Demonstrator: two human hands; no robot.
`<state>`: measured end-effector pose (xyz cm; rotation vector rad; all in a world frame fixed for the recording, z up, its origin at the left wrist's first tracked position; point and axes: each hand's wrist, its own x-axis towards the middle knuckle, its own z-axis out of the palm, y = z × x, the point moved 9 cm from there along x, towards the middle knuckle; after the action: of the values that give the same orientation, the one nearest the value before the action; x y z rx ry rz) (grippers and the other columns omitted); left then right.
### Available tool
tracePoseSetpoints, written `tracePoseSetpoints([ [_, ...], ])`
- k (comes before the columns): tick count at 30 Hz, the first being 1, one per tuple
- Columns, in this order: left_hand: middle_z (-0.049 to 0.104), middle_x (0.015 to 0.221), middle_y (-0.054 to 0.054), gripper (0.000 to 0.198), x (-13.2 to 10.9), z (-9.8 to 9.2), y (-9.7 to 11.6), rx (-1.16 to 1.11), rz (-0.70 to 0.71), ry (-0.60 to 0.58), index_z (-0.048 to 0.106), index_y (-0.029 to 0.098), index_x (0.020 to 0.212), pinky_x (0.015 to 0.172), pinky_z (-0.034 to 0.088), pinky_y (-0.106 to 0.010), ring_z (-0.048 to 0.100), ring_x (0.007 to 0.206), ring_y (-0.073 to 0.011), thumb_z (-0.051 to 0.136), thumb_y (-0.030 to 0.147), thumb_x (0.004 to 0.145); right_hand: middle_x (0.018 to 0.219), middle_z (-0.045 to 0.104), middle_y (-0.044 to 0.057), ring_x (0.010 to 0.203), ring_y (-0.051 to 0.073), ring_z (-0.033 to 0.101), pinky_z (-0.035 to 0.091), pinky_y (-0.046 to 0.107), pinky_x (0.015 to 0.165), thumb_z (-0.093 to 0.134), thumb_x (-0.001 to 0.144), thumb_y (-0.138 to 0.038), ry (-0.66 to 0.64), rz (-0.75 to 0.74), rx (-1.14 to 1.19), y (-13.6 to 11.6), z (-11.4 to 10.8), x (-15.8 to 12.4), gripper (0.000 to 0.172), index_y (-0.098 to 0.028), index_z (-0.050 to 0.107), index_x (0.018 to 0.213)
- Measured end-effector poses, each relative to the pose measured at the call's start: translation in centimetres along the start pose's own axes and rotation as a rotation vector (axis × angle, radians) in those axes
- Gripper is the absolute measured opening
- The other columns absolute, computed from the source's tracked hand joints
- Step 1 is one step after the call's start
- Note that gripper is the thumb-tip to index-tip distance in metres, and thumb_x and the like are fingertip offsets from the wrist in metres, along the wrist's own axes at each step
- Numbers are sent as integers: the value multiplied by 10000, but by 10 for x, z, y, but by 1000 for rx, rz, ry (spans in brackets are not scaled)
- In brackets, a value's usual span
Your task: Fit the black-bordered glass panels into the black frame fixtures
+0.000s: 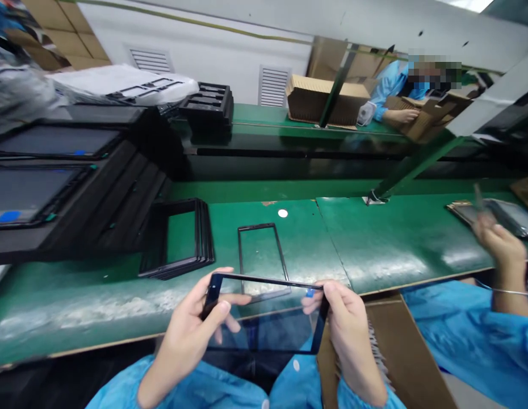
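Between my two hands is a clear glass touch panel (272,326) with a black border, held over the bench's front edge. My left hand (200,324) grips its left end, thumb on the near face and fingers showing through the glass. At the right end, my right hand (347,318) pinches the upper corner, beside a small blue tab (310,293). Just beyond the panel, a thin black rectangular frame (242,250) lies flat on the green bench. To its left stands a stack of similar black frames (202,238).
Black foam trays (136,187) bearing dark panels are piled high at left. A green post (411,165) rises from the bench (374,238). An open cardboard box (411,346) sits low at right. A co-worker's hand (500,241) is beside panels at far right; another person handles cardboard across the bench.
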<state>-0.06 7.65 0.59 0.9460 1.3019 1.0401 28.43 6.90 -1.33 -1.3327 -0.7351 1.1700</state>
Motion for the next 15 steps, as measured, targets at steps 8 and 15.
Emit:
tracePoseSetpoints([
  [8,851,935,-106,674,-2,-4,1,19,-8,55,536,204,1399,433,492,-217,706,554,-180,799,530,871,645,793,29,583,232,784,641,310,611,755,922,-520,-68,-56,-19,-3,5,0,293,-241,821,861],
  [15,852,941,-107,642,-2,-5,0,31,-1,58,541,209,1387,443,492,-224,693,547,-173,776,533,885,676,805,7,596,210,787,637,296,645,746,939,-500,-104,-60,-2,-5,10,-1,265,-251,818,885],
])
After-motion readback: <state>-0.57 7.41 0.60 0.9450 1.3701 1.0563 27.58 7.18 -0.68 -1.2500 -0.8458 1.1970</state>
